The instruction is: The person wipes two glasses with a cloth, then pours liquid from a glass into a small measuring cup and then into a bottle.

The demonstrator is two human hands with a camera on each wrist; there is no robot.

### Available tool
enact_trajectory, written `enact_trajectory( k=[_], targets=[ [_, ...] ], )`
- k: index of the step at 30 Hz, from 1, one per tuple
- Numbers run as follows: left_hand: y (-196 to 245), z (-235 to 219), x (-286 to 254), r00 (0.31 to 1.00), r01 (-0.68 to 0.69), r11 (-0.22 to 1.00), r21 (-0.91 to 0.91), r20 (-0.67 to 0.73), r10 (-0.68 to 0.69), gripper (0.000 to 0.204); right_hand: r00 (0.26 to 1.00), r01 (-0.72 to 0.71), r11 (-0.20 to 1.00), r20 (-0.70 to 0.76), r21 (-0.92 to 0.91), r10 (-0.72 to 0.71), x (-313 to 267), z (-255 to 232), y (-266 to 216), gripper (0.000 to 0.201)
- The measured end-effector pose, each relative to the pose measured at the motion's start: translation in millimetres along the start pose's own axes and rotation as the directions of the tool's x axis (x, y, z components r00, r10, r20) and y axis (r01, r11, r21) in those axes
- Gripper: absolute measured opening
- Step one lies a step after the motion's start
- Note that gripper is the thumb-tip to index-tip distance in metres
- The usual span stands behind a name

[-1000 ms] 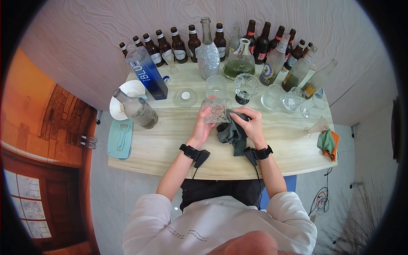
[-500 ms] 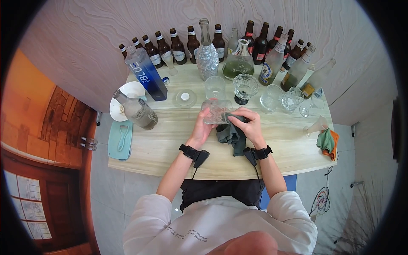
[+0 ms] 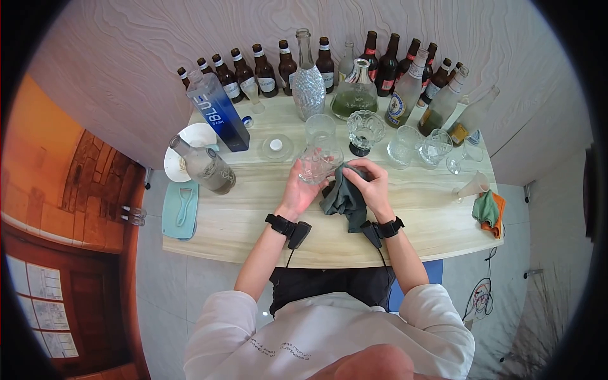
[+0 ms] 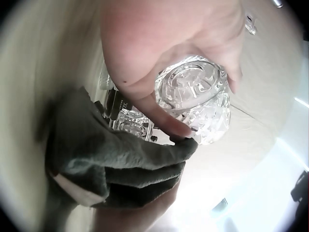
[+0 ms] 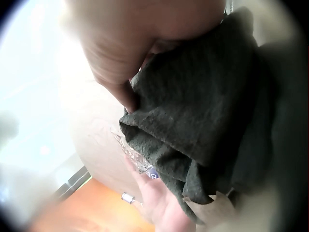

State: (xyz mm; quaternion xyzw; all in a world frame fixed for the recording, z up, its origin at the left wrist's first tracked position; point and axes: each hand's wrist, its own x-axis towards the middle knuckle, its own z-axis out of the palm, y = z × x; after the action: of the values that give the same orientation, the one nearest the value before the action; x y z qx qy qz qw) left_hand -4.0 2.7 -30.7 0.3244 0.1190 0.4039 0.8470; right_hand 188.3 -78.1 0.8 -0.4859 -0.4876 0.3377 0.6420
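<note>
In the head view my left hand (image 3: 300,194) grips a clear cut-glass tumbler (image 3: 321,166), held tilted over the table. Its thick round base faces the left wrist camera, with the thumb and fingers curled round the patterned wall (image 4: 215,124). My right hand (image 3: 372,185) pinches a dark grey-green cloth (image 3: 345,200) just right of the tumbler. Folds of that cloth (image 5: 188,106) fill much of the right wrist view and hide part of the glass. Cloth and left thumb come close together by the tumbler in the left wrist view.
Behind the hands stand a glass cup (image 3: 321,128), a footed glass bowl (image 3: 365,132) and two tumblers (image 3: 403,147). Bottles line the back, including a sparkly one (image 3: 308,92). A grey bottle (image 3: 209,168) and blue board (image 3: 180,212) are left; folded cloths (image 3: 488,212) lie right.
The tumbler has turned in the left hand from lying nearly sideways to a more tilted stance. The right hand's cloth has shifted from the tumbler's end to just beside it.
</note>
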Motion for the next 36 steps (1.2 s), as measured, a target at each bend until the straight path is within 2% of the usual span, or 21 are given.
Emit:
enact_trajectory(
  k=[4, 8, 11, 20, 24, 25, 26, 28, 29, 32, 36],
  targets=[
    [-3, 4, 0, 1.000, 0.014, 0.990, 0.140, 0.017, -0.016, 0.087, 0.999, -0.022, 0.996, -0.021, 0.084, 0.024, 0, 0, 1, 0.014],
    [-6, 9, 1, 0.999, 0.011, 0.973, 0.232, 0.037, -0.020, 0.096, 0.997, 0.032, 0.993, -0.067, 0.114, -0.024, 1, 1, 1, 0.017],
    [-4, 10, 1, 0.999, 0.008, 0.972, 0.236, 0.042, -0.018, 0.099, 0.998, 0.029, 0.995, -0.056, 0.099, -0.023, 0, -1, 0, 0.018],
    [4, 16, 1, 0.996, 0.053, 0.965, 0.257, 0.059, -0.070, 0.088, 0.999, 0.028, 0.991, -0.020, 0.130, -0.026, -1, 0, -4, 0.016],
    [1, 24, 1, 0.997, 0.064, 0.986, 0.155, 0.028, -0.069, 0.089, 0.998, 0.026, 0.994, -0.058, 0.102, -0.020, -1, 3, -8, 0.016],
    [2, 26, 0, 0.995, 0.087, 0.987, 0.136, 0.032, -0.092, 0.090, 0.997, 0.028, 0.995, -0.074, 0.095, -0.021, -1, 4, -10, 0.015],
    [2, 28, 0, 0.993, 0.111, 0.987, 0.117, 0.035, -0.116, 0.091, 0.996, 0.065, 0.997, -0.056, -0.034, -0.067, -2, 2, -13, 0.015],
    [-2, 22, -1, 0.992, 0.077, 0.973, 0.218, 0.082, -0.097, 0.090, 0.989, 0.144, 0.948, -0.002, -0.284, -0.150, -2, 0, -19, 0.016],
    [-3, 18, -2, 0.991, 0.059, 0.962, 0.266, 0.103, -0.089, 0.089, 0.986, 0.163, 0.947, 0.003, -0.277, -0.169, -2, 1, -22, 0.016],
    [-4, 18, -2, 0.998, 0.054, 0.965, 0.258, 0.021, -0.062, 0.085, 0.980, 0.198, 0.944, 0.020, -0.263, -0.199, -1, 7, -24, 0.016],
    [-5, 9, 2, 0.998, 0.056, 0.988, 0.145, -0.004, -0.056, 0.080, 0.978, 0.209, 0.942, 0.044, -0.261, -0.205, -1, 6, -23, 0.016]
  ],
)
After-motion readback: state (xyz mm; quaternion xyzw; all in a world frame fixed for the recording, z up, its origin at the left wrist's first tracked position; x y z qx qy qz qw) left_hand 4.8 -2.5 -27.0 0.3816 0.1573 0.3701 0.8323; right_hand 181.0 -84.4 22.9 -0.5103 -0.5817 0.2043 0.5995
